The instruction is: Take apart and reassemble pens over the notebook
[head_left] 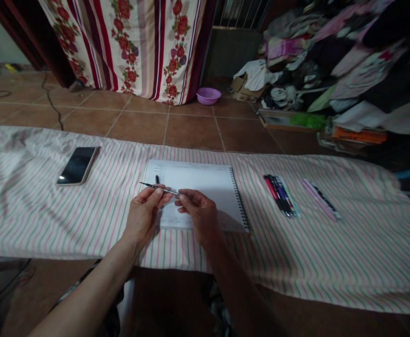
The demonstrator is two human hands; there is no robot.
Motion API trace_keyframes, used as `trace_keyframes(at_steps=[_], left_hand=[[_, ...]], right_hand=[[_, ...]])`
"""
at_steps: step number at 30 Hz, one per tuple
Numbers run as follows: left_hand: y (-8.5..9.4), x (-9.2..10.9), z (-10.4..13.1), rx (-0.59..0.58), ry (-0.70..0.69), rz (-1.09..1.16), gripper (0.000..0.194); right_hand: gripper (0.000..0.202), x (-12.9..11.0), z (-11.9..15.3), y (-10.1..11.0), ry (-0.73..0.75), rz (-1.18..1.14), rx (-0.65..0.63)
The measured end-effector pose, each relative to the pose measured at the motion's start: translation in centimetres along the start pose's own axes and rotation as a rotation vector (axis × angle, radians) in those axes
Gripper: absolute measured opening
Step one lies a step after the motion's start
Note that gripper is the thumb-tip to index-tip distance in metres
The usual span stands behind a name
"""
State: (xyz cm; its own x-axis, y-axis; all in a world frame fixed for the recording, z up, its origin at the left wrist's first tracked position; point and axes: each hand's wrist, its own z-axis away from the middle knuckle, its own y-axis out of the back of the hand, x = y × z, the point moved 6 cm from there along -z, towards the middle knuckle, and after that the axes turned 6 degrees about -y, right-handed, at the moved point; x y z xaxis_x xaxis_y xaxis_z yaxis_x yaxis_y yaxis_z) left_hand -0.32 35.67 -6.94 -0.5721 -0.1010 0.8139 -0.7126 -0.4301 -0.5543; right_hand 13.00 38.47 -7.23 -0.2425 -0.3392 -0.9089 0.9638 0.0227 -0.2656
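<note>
Striped cloth [32,224], pink and green lines on white, spread over the counter. On it, centre, a spiral notebook [205,185] lying open, binding on its right edge, faint writing on the page. Above the near left part of the page, a thin pen [157,188] held level between both hands, its tip pointing left. Left hand [144,214] closed on the pen near its middle, thumb and fingertips pinching. Right hand [197,210] closed on the pen's right end, fingers curled in, knuckles up. Both hands nearly touching each other over the notebook's lower left corner. A small dark cap [157,179] lying on the page just beyond the pen. Left of the notebook, well apart, a phone [77,165] face up, screen dark. Right of the notebook, a bundle of pens [280,194] in red, black and purple, lying side by side; further right, a pink pen [320,199] with a dark one beside it. Beyond the counter, brown floor tiles [190,131], a flowered curtain [134,47], a purple bowl [208,95] on the floor, and a heap of clothes [348,61] at the right.
</note>
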Motion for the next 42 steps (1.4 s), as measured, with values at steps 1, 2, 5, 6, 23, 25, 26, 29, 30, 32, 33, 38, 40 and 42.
trace_keyframes(at_steps=[1,2,5,6,23,25,26,29,30,32,33,38,40,42], left_hand=[[0.0,0.0,0.0,-0.003,-0.001,-0.001,0.011],[0.0,0.0,0.0,-0.004,-0.002,-0.002,0.011],[-0.1,-0.2,0.1,0.000,0.000,-0.003,0.012],[-0.1,-0.2,0.1,0.004,0.004,-0.003,0.012],[0.0,-0.5,0.2,0.004,0.026,-0.047,0.013],[0.0,-0.3,0.1,0.022,0.027,-0.021,0.012],[0.1,-0.2,0.0,0.039,0.023,-0.002,0.010],[0.3,-0.2,-0.1,0.077,0.034,0.046,0.005],[0.3,-0.2,-0.1,0.079,0.042,0.055,0.004],[0.2,-0.3,0.0,0.072,0.051,0.060,0.003],[0.2,-0.3,0.0,0.065,0.054,0.057,0.004],[0.1,-0.4,0.1,0.039,0.049,0.038,0.008],[0.1,-0.4,0.1,0.025,0.040,0.032,0.010],[0.0,-0.5,0.1,0.014,0.031,0.015,0.012]], right_hand=[[0.020,0.0,0.0,0.0,0.004,0.012,0.003],[0.019,0.0,0.0,0.0,0.008,0.026,0.004],[0.020,0.0,-0.1,0.1,0.017,0.077,0.008],[0.021,0.0,-0.1,0.1,0.022,0.100,0.010],[0.039,0.7,-0.4,0.0,0.075,0.348,-0.036],[0.041,0.8,-0.5,0.0,0.055,0.263,-0.052],[0.041,0.8,-0.5,0.0,0.054,0.216,-0.051],[0.038,0.4,-0.4,-0.1,0.097,0.140,-0.049],[0.035,0.2,-0.3,-0.1,0.116,0.143,-0.049],[0.025,-0.2,-0.1,-0.2,0.144,0.170,-0.045],[0.021,-0.2,0.0,-0.2,0.152,0.183,-0.037],[0.018,-0.1,0.1,-0.1,0.149,0.240,0.006],[0.020,0.0,0.1,-0.1,0.145,0.279,0.012],[0.021,-0.1,0.2,-0.1,0.156,0.327,0.015]])
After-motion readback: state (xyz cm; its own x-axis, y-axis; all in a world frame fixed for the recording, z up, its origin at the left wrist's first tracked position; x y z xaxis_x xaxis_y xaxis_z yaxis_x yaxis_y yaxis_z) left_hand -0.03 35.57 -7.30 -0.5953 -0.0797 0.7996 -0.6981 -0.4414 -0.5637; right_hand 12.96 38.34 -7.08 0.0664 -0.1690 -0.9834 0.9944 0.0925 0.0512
